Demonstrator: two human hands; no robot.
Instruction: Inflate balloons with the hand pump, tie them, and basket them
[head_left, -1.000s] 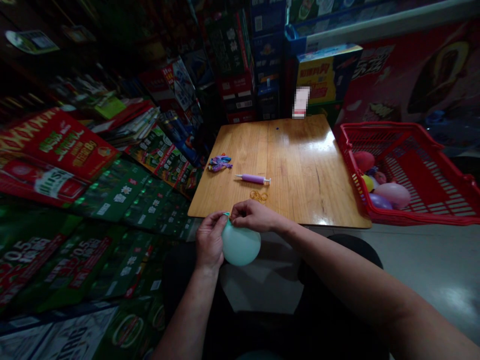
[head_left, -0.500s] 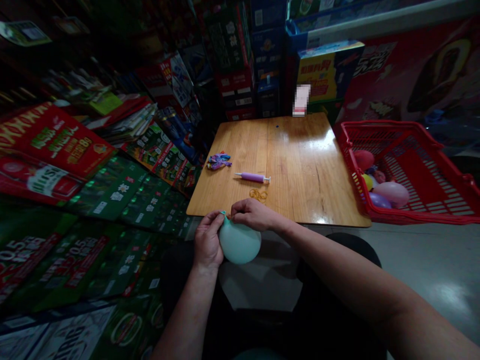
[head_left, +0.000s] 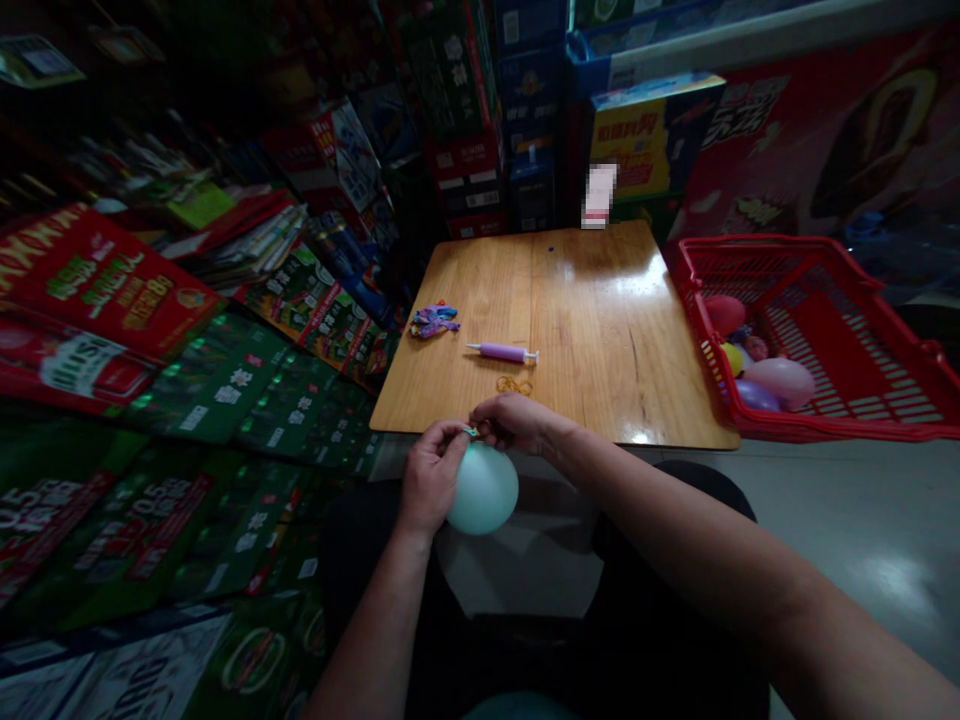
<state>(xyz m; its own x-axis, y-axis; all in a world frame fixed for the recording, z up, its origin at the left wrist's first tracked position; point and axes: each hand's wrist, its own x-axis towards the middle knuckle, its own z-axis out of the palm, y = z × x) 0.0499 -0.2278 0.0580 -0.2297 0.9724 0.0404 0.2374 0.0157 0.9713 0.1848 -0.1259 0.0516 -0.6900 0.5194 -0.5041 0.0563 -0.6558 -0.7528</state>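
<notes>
A small inflated mint-green balloon [head_left: 484,490] hangs in front of my lap, just below the near edge of the wooden table [head_left: 592,320]. My left hand [head_left: 429,473] pinches the balloon's neck from the left. My right hand [head_left: 514,422] pinches the same neck from the right, fingers closed. On the table lie a purple hand pump [head_left: 502,352], several yellow rubber bands [head_left: 514,385] and a small heap of limp coloured balloons [head_left: 431,321].
A red plastic basket [head_left: 817,340] with several inflated balloons [head_left: 780,380] stands on the floor to the right of the table. Stacked cartons and printed boxes [head_left: 187,330] crowd the left side and the back. Grey floor [head_left: 847,540] lies to the right.
Both hands and the balloon have shifted slightly right and up toward the table edge. The fingertips have drawn closer together on the neck.
</notes>
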